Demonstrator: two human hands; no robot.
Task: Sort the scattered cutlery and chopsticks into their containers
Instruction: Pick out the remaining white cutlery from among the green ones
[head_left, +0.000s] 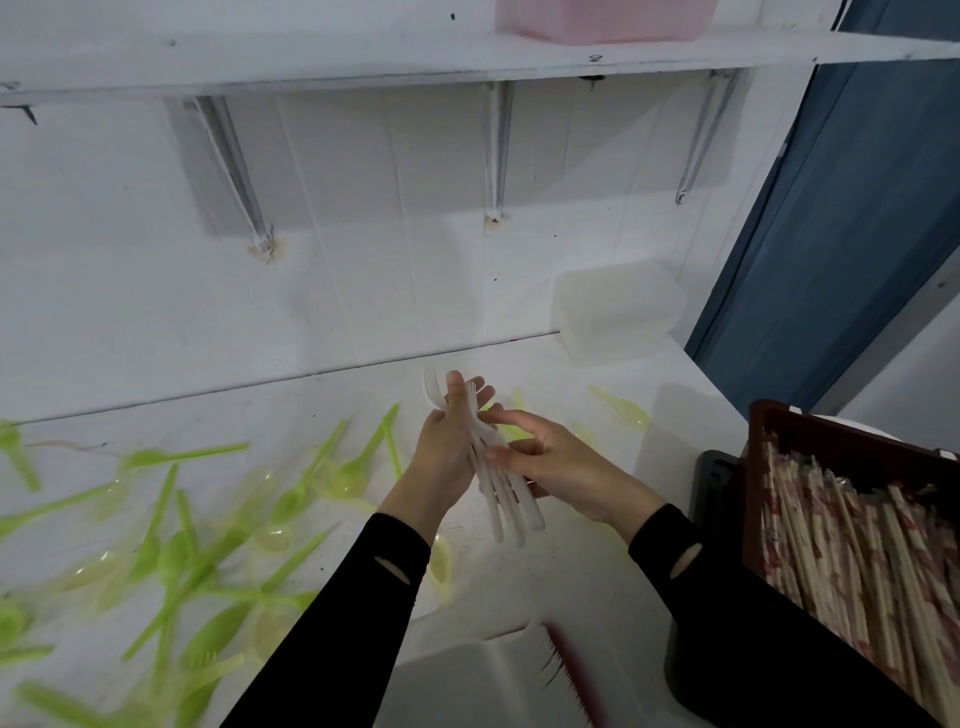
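Several white plastic forks (500, 486) bunched in one bundle, held in the air above the table (587, 577), mid-frame. Tines point up and away, handles fan out down toward the camera. They look matte, translucent white and all the same type; an exact count can't be read.

Left hand (445, 452) grips the bundle from the left, thumb up along the necks and fingers wrapped behind. Right hand (563, 462) pinches the handles from the right with thumb and fingers. Both sleeves are black.

Spoons (156, 525), green and pale yellow-clear, lie scattered loose over the left half of the table, with a few more behind the hands. They are motion-blurred.

Chopsticks (857, 551) in paper wrappers are packed in a dark brown crate (831, 431) at right.

A clear tub (618, 312) sits against the wall, back right. A white tray (457, 675) sits at the bottom edge, blurred, with fork tines showing in it. There is a pink box (602, 21) on the shelf (311, 57) above.
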